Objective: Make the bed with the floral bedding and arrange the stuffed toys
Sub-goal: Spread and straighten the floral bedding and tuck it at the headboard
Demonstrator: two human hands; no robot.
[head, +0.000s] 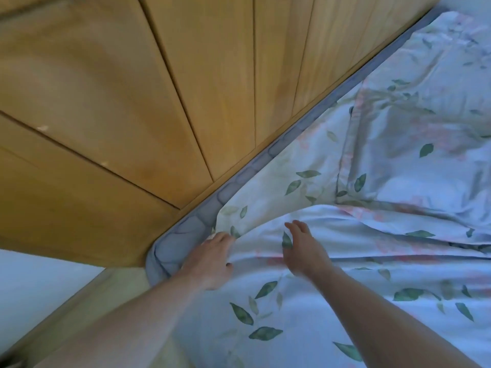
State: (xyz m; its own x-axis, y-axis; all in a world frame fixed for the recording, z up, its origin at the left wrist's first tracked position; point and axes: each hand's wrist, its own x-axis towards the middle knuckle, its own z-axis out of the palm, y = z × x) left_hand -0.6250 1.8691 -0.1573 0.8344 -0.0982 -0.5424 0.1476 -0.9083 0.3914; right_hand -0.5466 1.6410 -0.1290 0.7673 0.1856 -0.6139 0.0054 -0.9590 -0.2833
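The floral sheet (305,301), pale blue with green leaves and pink blooms, covers the bed from the centre to the right. A floral pillow (414,155) lies on it at the upper right. My left hand (212,258) grips the sheet's edge at the mattress corner, fingers curled into the fabric. My right hand (303,248) lies a little to the right with straight fingers on top of a fold of the sheet. The grey-blue quilted mattress (196,227) shows bare along the edge and corner. No stuffed toys are in view.
A wooden panelled headboard or wall (132,102) runs right along the mattress edge, filling the upper left. A wooden bed frame rail (87,309) runs along the lower left, with pale floor (34,288) beyond it.
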